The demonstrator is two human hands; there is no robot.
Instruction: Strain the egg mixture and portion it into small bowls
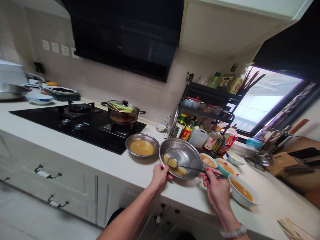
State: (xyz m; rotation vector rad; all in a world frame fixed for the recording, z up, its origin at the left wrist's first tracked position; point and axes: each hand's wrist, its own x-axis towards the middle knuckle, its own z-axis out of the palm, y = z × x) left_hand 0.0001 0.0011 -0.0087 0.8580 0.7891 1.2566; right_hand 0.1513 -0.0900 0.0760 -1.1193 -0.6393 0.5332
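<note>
My left hand (159, 175) grips the near rim of a tilted steel bowl (186, 151) with a little yellowish soup pooled at its low side. My right hand (217, 188) is closed on the handle of a metal ladle (186, 166), whose cup sits in the soup inside the bowl. To the left lies a shallow steel dish (142, 145) filled with the same yellowish soup. At the right stand three filled bowls: a white one (243, 191) next to my right hand, a teal one (224, 165), and a small one (208, 160) behind the ladle handle.
A lidded pot (123, 112) sits on the black gas hob (75, 121). A black rack (207, 110) of bottles and jars stands behind the bowls. Dishes crowd the far left counter (40, 96). Cutting boards and utensils (287, 156) lie by the window at right.
</note>
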